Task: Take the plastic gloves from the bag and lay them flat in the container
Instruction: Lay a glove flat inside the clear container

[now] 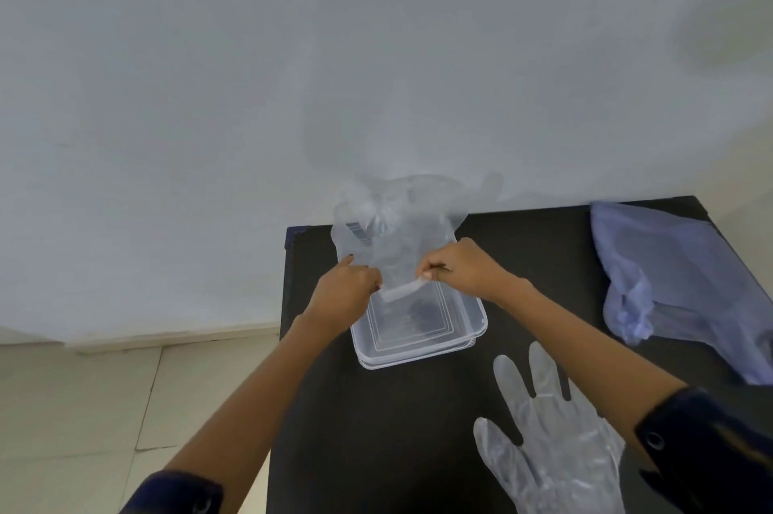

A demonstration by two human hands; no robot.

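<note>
A clear plastic bag with a white zip strip hangs over the far end of the clear rectangular container on the black table. My left hand pinches the bag's left lower edge. My right hand pinches the zip strip at its right end. Crumpled clear plastic shows inside the bag. One clear plastic glove lies flat on the table near me, fingers pointing away, partly under my right forearm.
A pale blue plastic bag lies crumpled at the table's right side. The black table stands against a white wall; its left edge drops to a tiled floor.
</note>
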